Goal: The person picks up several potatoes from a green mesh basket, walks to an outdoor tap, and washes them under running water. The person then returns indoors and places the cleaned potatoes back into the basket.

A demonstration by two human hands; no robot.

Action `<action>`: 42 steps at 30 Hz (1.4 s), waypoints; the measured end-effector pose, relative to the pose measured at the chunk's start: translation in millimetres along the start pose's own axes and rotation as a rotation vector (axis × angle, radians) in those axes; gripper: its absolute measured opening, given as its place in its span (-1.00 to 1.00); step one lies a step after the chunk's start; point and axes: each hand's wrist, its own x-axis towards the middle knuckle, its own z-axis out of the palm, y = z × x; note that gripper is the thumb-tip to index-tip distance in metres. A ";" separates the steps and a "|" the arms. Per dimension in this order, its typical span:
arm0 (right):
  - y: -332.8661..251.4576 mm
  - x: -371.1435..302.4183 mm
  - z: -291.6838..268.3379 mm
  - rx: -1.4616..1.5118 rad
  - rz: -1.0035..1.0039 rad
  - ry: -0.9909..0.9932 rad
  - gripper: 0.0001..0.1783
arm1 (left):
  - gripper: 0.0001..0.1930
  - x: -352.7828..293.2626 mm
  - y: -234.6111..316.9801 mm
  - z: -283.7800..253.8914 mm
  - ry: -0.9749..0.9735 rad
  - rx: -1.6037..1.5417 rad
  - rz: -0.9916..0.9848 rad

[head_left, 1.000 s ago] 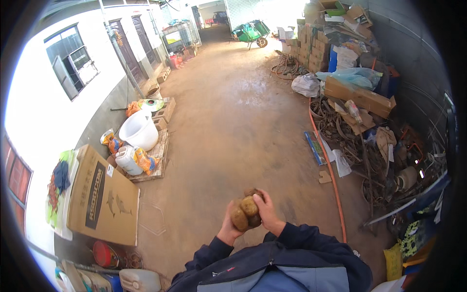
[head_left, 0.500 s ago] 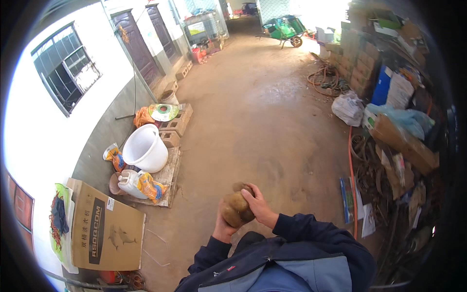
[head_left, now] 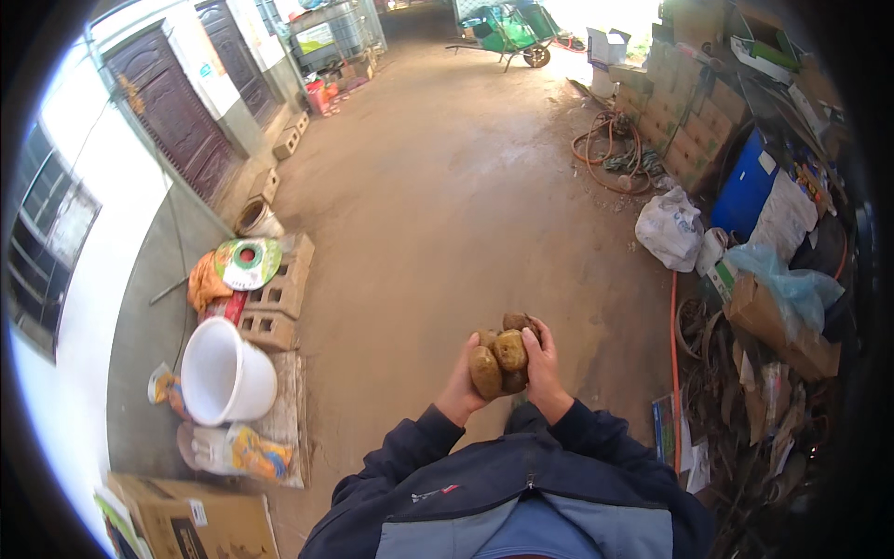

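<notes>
Several brown, earthy potatoes (head_left: pixel 509 351) are bunched between my two hands in front of my body, above the floor. My left hand (head_left: pixel 458 387) closes round the left side of the bunch, against a long potato (head_left: pixel 484 374). From the other side my right hand (head_left: pixel 548 374) grips it, the thumb pressing near the middle potato. A darker potato (head_left: pixel 518 322) sits at the far end of the bunch. The undersides and most of my fingers are hidden.
At left, a white bucket (head_left: pixel 258 382) stands on a wooden board, near hollow bricks (head_left: pixel 291 277) and a cardboard box (head_left: pixel 214 526). On the right lie an orange hose (head_left: pixel 675 363), a white bag (head_left: pixel 670 229) and piled cartons. A green cart (head_left: pixel 510 35) stands far ahead.
My hands and the potatoes have shifted right and slightly up in view, with the potatoes spread more side by side. The view has turned, and I appear farther along the yard.
</notes>
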 end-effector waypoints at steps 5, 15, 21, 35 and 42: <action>8.5 175.5 22.6 -0.008 0.031 0.029 -0.54 | -0.37 140.2 114.0 11.9 0.030 0.065 -0.032; 34.9 493.3 195.3 -0.202 0.123 -0.394 -0.47 | -0.22 286.9 380.6 -3.3 0.084 -0.081 0.303; 38.5 704.6 257.1 -0.238 0.147 -0.318 -0.50 | -0.25 446.1 543.2 -6.8 0.049 -0.061 0.268; 6.3 1177.4 317.9 -0.070 0.060 0.056 -0.46 | -0.31 847.3 879.7 79.2 0.124 0.035 -0.114; 17.9 1394.0 460.0 -0.228 0.099 -0.301 -0.43 | -0.23 931.4 1075.7 65.3 0.133 -0.072 0.197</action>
